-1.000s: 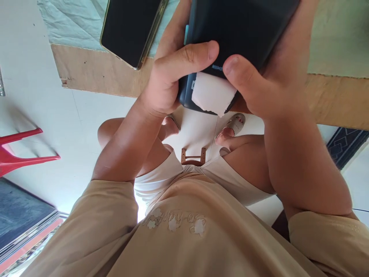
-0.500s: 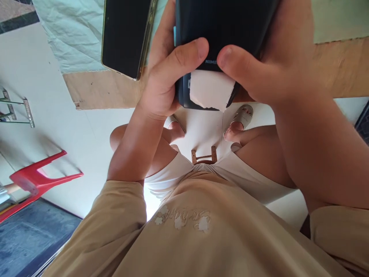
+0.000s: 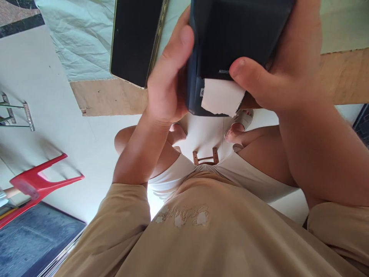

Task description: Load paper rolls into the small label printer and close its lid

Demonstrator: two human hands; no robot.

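Observation:
Both hands hold a dark label printer (image 3: 236, 38) near the table's front edge; the top of it runs out of view. A torn strip of white paper (image 3: 221, 96) sticks out at its near end, under small "NIIM…" lettering. My left hand (image 3: 170, 73) is closed round the left side, its thumb lying along the side edge. On the right, my right hand (image 3: 276, 77) grips the other side, with its thumb across the printer's face beside the lettering. The fingers beneath the printer are hidden. Left of my left hand lies a phone (image 3: 137, 38) with a black screen.
A pale green cloth (image 3: 77, 42) covers the table, and its bare wooden edge (image 3: 112, 96) shows in front. On the floor at the left are a red plastic stool (image 3: 37, 181) and a metal-legged stand (image 3: 17, 111). A wooden stool (image 3: 206, 158) is beneath me.
My left thumb has moved off the printer's face to its left side edge. The printer and both hands appear slightly further right and lower in view, as do the phone and table.

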